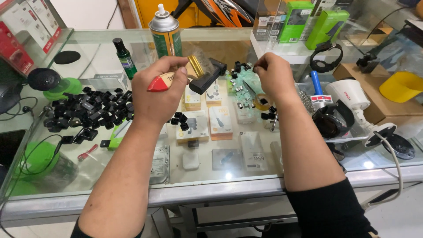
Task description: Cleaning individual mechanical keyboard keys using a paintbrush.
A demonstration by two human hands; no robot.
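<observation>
Red-and-cream wooden handle gripped in left hand [158, 90], fingers wrapped tight round paintbrush [185, 72]. Long axis slanting up-right from red tip at lower left; brass ferrule and pale bristles pointing up-right, bristles over black rectangular part [209, 77]. Right hand [275, 77] curled, fingertips pinched at small dark piece, hard to make out. Both held above glass counter [220, 176], near middle, well off the surface. Left of brush, heap of black keycaps [88, 110] on glass; few more scattered below hands. Behind, spray can [165, 33] and small green bottle [124, 57] upright. Right, white security camera [357, 99], black headphones [332, 121]. Boxed gadgets on shelf under glass. Green boxes [313, 22] on rear shelf, yellow tub [402, 86] far right.
</observation>
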